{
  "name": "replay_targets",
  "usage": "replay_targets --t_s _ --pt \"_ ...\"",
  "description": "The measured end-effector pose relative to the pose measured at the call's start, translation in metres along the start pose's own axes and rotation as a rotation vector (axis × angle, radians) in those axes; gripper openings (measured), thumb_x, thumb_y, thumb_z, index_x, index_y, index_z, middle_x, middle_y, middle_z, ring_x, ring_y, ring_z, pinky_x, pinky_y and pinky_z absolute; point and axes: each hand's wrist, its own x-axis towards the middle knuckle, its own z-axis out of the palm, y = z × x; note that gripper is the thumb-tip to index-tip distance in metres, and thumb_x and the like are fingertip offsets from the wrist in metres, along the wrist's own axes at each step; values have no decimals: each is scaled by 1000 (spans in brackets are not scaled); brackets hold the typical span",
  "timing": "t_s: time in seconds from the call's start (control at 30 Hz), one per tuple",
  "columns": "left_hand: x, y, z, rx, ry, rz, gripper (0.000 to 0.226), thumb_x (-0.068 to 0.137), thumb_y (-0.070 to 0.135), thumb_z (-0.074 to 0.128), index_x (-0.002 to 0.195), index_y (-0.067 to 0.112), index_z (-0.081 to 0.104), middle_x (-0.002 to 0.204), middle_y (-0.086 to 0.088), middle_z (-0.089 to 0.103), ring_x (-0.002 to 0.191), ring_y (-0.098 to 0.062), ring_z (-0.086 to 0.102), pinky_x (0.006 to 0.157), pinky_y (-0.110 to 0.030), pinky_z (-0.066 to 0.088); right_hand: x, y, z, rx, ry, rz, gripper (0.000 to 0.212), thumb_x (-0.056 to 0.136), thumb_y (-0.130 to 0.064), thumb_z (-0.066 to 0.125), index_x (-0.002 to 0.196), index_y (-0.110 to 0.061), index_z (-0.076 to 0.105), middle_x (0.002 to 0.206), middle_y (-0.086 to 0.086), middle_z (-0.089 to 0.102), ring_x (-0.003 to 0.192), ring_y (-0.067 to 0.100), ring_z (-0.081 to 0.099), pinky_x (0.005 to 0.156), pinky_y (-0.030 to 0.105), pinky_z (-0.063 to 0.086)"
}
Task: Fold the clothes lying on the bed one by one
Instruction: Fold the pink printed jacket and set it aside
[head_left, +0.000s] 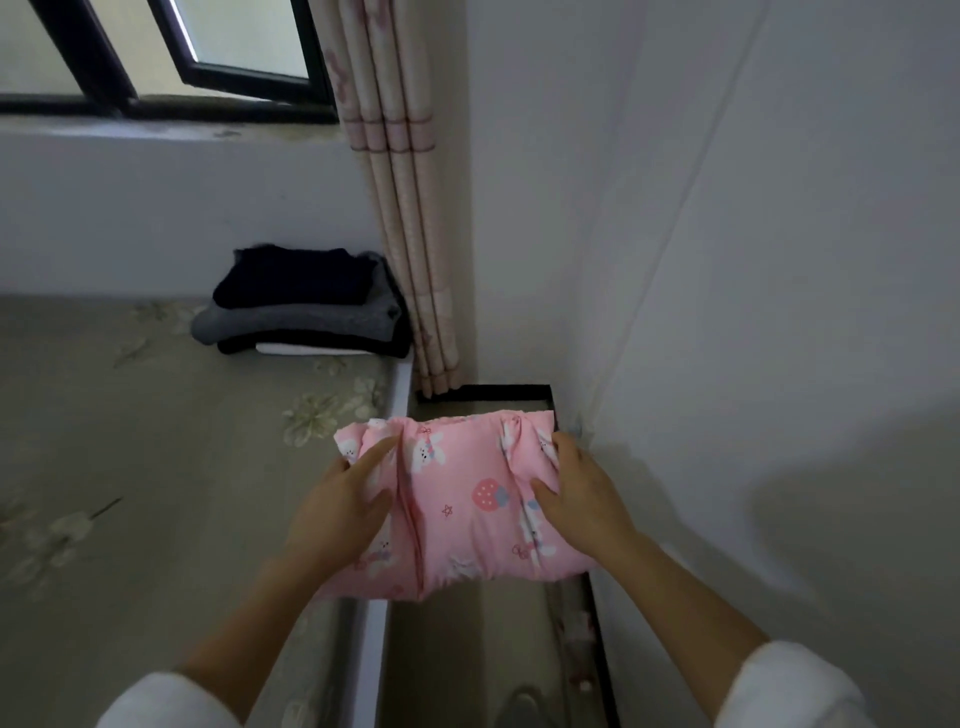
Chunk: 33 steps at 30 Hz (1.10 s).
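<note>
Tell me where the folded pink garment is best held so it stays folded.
Best at its two side ends, one grip from each side, thumb on top. The folded pink garment is a soft, puffy bundle whose layers gather at both ends, so pinching there should keep them together. The left hand and right hand hold it that way now.

We're in a bedroom, a home one — there's the bed (156, 441) under a pale flowered cover. On the bed's far corner, a stack of folded clothes (306, 306). Above the bed's far side, a dark-framed window (218, 78); a pink patterned curtain (405, 208) hangs by that corner, and a plain white wall (727, 260) runs alongside.
</note>
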Motion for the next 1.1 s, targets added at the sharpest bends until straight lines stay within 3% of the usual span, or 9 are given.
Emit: replay_targets --t_s 0.2,0.4,0.57,0.67,0.83,0.97,1.1 --pt "104 -3 4 -40 33 -57 61 91 28 56 145 42 30 129 -13 54 99 -26 60 81 -32 46 127 4 -7 -50 -44 -94 53 90 -32 59 135 -17 34 126 8 55 105 26 56 76 27 39" --pt "205 -2 5 -33 86 -118 61 91 32 57 145 40 31 124 -11 56 97 -24 59 71 -28 38 251 4 -24 -88 -84 -164 51 89 -30 60 133 -12 38 125 11 56 105 29 57 74 26 35" --pt "264 -18 -5 -97 131 -208 61 91 29 59 145 37 32 125 -10 55 95 -21 57 74 -27 39 339 -19 -18 -73 -146 -232 52 91 -31 58 136 -14 36 129 9 55 108 26 57 78 24 36" --pt "295 -42 -17 -126 144 -276 62 90 28 59 145 41 31 123 -8 54 88 -16 53 71 -27 39 385 -39 1 -62 -195 -248 52 92 -37 56 135 -20 35 126 5 57 97 17 57 75 21 38" --pt "357 -101 -46 -129 178 -303 65 86 19 63 143 37 38 111 -11 57 92 -29 59 68 -29 39 458 -82 44 -4 -277 -236 54 92 -41 55 138 -25 31 127 1 55 101 13 55 79 25 43" --pt "411 -160 -80 -130 178 -341 67 86 16 62 144 39 36 97 -7 52 83 -28 57 60 -29 35 516 -133 80 32 -290 -255 54 91 -41 58 136 -28 32 125 -2 55 94 7 52 78 23 42" --pt "468 -216 -117 -91 199 -339 63 88 15 59 143 37 38 82 -5 50 65 -24 52 49 -26 31 569 -186 110 45 -291 -247 59 90 -40 60 138 -25 30 119 -4 54 100 12 57 78 22 45"
